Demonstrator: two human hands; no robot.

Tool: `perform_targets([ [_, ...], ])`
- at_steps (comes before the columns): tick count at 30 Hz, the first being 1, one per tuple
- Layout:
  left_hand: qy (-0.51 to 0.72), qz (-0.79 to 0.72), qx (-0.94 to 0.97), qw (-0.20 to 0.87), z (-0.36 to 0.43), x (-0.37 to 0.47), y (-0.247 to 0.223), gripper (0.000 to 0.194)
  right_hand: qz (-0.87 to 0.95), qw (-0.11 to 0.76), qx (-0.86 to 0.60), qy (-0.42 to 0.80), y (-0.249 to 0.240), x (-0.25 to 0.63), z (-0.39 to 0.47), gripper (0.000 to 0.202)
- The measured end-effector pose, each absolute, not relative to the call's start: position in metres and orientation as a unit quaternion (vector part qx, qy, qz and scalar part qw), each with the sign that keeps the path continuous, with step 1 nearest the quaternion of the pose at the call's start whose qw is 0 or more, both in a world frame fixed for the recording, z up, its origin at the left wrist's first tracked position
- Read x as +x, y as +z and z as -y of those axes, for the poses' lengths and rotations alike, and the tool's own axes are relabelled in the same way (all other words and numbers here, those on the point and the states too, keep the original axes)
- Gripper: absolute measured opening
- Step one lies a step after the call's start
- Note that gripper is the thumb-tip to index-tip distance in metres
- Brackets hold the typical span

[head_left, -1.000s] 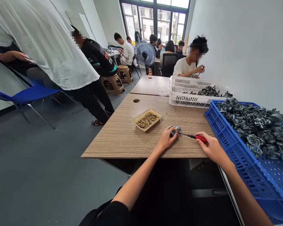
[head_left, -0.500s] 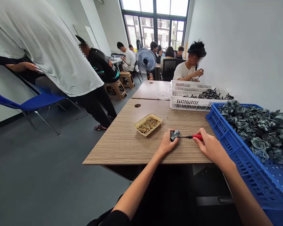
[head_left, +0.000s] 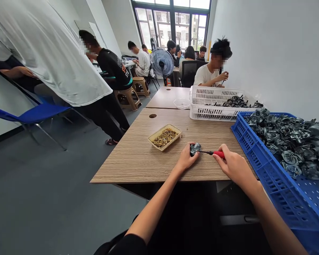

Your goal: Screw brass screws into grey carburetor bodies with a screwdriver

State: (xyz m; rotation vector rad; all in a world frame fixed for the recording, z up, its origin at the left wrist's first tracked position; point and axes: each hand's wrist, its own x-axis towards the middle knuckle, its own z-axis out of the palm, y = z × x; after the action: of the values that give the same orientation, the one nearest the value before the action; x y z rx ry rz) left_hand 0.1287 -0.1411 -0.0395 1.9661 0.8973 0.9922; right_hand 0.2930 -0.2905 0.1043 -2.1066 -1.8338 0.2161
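Near the front edge of the wood-grain table (head_left: 138, 159), my left hand (head_left: 185, 158) grips a small grey metal carburetor (head_left: 196, 148), fingers and thumb around its left side. My right hand (head_left: 232, 161) is closed on the red handle of a screwdriver (head_left: 218, 154). The screwdriver's dark shaft points left, its tip meeting the carburetor; the exact contact spot is too small to make out. Just beyond my left hand sits a cream tray (head_left: 152, 140) holding many small brass-coloured parts. A couple of tiny loose pieces lie beside the tray.
On the right, a blue crate (head_left: 266, 159) is heaped with carburetors (head_left: 289, 138). Behind it stands a white basket (head_left: 215, 112) with dark parts, and a clear dish (head_left: 182, 103). Across the table a co-worker (head_left: 210, 72) sits. A person in white (head_left: 55, 60) stands at left near a blue chair (head_left: 42, 112).
The whole view has shifted slightly, with the scene sitting a little higher and further left. Both hands keep their hold, and the screwdriver now slants slightly more against the carburetor.
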Motion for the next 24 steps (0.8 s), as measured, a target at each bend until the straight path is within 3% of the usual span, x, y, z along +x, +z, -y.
perform_targets([
  [4, 0.383, -0.354, 0.77, 0.367, 0.1418, 0.1285, -0.0389, 0.035, 0.691, 0.221, -0.676, 0.126, 0.1049, 0.2941, 0.2928, 0.02],
  [7, 0.382, -0.356, 0.769, 0.368, 0.1423, 0.1285, -0.0383, 0.036, 0.677, 0.189, -0.707, 0.083, 0.1039, 0.2947, 0.292, 0.014],
  [10, 0.386, -0.356, 0.768, 0.367, 0.1425, 0.129, -0.0391, 0.037, 0.644, 0.164, -0.746, 0.049, 0.1022, 0.2958, 0.2907, 0.023],
  [15, 0.384, -0.358, 0.769, 0.365, 0.1428, 0.1291, -0.0413, 0.037, 0.695, 0.228, -0.667, 0.142, 0.1012, 0.3021, 0.2927, 0.017],
  [20, 0.389, -0.355, 0.77, 0.36, 0.1425, 0.1281, -0.0412, 0.038, 0.654, 0.189, -0.726, 0.095, 0.1037, 0.2996, 0.2919, 0.018],
  [24, 0.387, -0.356, 0.77, 0.361, 0.1425, 0.1279, -0.0408, 0.038, 0.677, 0.202, -0.695, 0.133, 0.104, 0.2995, 0.2918, 0.017],
])
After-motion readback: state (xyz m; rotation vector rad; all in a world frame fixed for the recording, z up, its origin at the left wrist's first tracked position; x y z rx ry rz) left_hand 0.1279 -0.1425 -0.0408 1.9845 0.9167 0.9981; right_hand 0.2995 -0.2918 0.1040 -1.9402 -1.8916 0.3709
